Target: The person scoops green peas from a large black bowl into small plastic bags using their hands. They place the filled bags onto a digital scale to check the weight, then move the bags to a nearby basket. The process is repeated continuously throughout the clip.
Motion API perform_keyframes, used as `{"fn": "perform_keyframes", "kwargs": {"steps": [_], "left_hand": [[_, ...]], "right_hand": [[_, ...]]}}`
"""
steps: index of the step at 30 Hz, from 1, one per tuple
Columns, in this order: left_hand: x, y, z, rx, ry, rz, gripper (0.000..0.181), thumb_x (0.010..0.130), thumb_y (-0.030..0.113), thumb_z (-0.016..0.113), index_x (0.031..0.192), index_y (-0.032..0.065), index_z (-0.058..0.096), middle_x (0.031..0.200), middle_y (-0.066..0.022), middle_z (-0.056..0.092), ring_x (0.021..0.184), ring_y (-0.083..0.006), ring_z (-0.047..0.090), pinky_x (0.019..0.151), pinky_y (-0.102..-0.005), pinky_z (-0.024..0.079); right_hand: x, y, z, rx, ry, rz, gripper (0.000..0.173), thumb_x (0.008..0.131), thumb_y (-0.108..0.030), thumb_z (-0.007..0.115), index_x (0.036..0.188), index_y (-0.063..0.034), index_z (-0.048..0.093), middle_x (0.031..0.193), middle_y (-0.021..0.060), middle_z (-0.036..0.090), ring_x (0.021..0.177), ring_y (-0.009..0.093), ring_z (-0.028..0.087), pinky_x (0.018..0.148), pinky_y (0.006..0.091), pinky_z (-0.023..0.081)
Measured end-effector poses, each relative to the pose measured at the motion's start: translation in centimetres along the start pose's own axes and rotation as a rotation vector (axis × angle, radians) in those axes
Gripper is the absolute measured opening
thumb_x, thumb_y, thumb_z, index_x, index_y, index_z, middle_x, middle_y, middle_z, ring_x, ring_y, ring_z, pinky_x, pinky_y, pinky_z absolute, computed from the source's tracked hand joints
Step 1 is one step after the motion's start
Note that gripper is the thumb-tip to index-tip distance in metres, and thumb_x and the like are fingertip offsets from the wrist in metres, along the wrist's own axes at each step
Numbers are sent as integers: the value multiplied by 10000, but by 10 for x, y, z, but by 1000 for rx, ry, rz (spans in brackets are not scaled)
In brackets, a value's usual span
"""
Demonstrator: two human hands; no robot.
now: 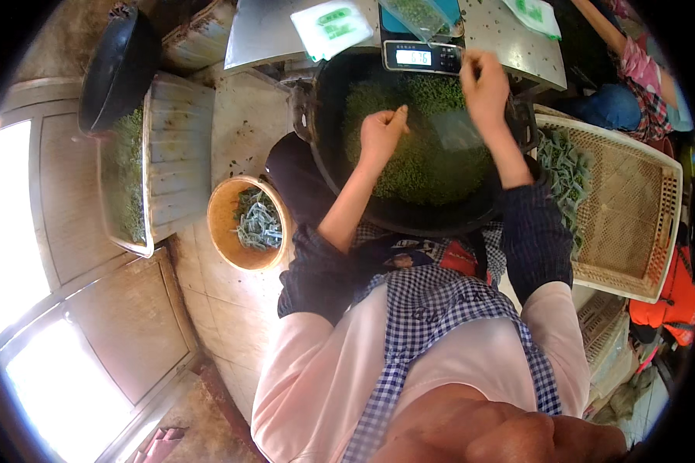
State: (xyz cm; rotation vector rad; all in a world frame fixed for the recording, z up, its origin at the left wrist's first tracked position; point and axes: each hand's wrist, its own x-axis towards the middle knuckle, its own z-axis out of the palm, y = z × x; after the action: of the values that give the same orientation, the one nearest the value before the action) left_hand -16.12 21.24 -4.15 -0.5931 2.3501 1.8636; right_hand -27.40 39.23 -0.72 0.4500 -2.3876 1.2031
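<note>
A large dark basin (347, 199) holding small green peppercorn-like pieces lies before me. My left hand (384, 132) is above the basin with its fingers curled together; whether it pinches some small pieces cannot be seen. My right hand (484, 87) is blurred, beside the right end of a digital scale (423, 57), fingers bent; its contents cannot be told. On the scale's platform rests a clear plastic bag (420, 14) partly filled with green pieces. Below my right hand, a pale, translucent flat patch, perhaps another bag (454, 130), shows over the basin.
White bags with green print (331, 28) lie on the metal table (266, 35). On my left stand a yellow bucket (214, 223) with small filled packets and a tub (179, 156) of green pieces. A plastic crate (631, 202) with packets stands right; a co-worker's arm (605, 29) shows beyond.
</note>
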Motion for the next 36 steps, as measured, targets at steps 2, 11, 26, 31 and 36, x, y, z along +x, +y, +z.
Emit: {"fn": "perform_keyframes", "kwargs": {"steps": [2,11,26,31,36], "left_hand": [[4,-4,2,68,8,59,372,881,328,591,723,-5,642,659,-62,598,624,-122,528,602,-310,427],[13,-58,13,114,-127,198,319,877,130,540,1177,28,565,1107,-112,610,1007,-221,581,868,-342,448],[-2,10,21,-784,-505,-220,403,908,162,482,1271,-10,445,1109,-125,577,972,-226,574,845,-362,470],[-8,14,26,-613,-522,-171,268,877,106,568,1118,-11,570,957,-72,613,750,-131,560,681,-268,493],[-1,18,23,-818,-417,-218,216,876,84,563,1064,-14,601,812,-30,585,661,-101,532,605,-257,475]], "right_hand": [[-51,4,19,15,-345,1,185,804,-128,597,982,-82,585,949,146,602,868,319,601,710,408,483],[-103,13,41,-62,-1072,161,172,744,-93,665,907,-48,634,869,149,633,837,293,620,695,399,487],[-46,20,-18,912,-621,724,206,859,-163,604,1014,-28,613,887,24,603,781,112,581,720,259,484],[-31,16,-23,977,-528,794,193,861,-157,610,1018,-45,611,914,24,601,811,112,589,730,243,494],[-28,22,-17,1069,-483,788,190,858,-121,605,1028,-34,607,917,32,604,818,121,598,727,242,504]]}}
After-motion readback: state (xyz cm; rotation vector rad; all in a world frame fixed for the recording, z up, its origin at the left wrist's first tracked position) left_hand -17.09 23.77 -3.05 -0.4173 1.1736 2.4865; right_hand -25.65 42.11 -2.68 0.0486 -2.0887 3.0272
